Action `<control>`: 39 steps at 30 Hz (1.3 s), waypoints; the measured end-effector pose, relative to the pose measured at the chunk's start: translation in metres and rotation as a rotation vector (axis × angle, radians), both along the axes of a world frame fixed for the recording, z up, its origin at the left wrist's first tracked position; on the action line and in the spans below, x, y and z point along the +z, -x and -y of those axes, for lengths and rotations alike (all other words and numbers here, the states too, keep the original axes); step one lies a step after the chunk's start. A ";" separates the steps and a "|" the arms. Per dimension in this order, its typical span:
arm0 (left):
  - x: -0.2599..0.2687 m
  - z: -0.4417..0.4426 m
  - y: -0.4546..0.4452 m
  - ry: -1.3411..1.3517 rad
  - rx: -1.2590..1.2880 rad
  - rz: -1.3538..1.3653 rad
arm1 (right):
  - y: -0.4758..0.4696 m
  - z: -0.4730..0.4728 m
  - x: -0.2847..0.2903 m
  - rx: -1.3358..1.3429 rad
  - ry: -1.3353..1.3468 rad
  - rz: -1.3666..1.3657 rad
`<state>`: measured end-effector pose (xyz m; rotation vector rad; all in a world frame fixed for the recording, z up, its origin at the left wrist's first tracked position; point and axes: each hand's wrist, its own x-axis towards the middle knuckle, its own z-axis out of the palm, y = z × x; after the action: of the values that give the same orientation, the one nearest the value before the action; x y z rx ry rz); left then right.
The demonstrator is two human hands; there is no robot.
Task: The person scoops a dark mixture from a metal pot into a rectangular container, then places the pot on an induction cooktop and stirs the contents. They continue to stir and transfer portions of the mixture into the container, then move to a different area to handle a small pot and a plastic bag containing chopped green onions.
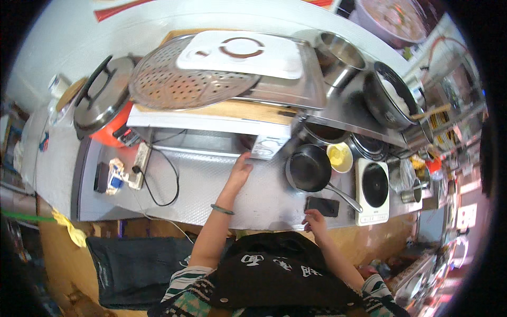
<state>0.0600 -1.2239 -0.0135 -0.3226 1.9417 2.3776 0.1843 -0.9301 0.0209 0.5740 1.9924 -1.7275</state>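
My left hand [240, 174] reaches forward over the metal worktop [202, 186], a green band round its wrist. Its fingertips meet the lower left corner of a white box-like thing [271, 146] with printed round shapes. Whether they grip that corner or only touch it is unclear. Loosely curled and with nothing in it, my right hand [315, 226] hovers at the worktop's front edge, just below a dark smartphone [323, 206]. Beyond the phone is a black frying pan [309, 168], its metal handle pointing to the lower right.
An induction cooker [374, 184] stands right of the pan, with a bowl of yellow contents [339, 157] behind. An orange lidded electric cooker [111, 126] and a power strip [140, 164] with black cable are left. A perforated metal tray [178, 85] and white plastic lid [277, 55] top the shelf.
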 end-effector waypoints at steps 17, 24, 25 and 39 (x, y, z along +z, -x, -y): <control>-0.047 -0.054 0.046 -1.004 0.244 0.207 | -0.116 -0.156 0.018 -0.649 -0.058 -0.063; -0.013 -0.103 0.026 -0.294 0.468 0.056 | -0.070 -0.245 0.028 -0.683 -0.105 -0.238; -0.009 -0.116 0.010 -0.268 0.365 0.035 | -0.069 -0.266 0.014 -0.660 -0.120 -0.262; 0.014 -0.387 -0.070 -0.967 0.226 0.388 | 0.053 -0.378 0.022 -0.373 -0.004 -0.465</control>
<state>0.1304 -0.8367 0.0008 -0.8471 0.5022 2.7606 0.1310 -0.5519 0.0427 0.6190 2.3099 -2.2482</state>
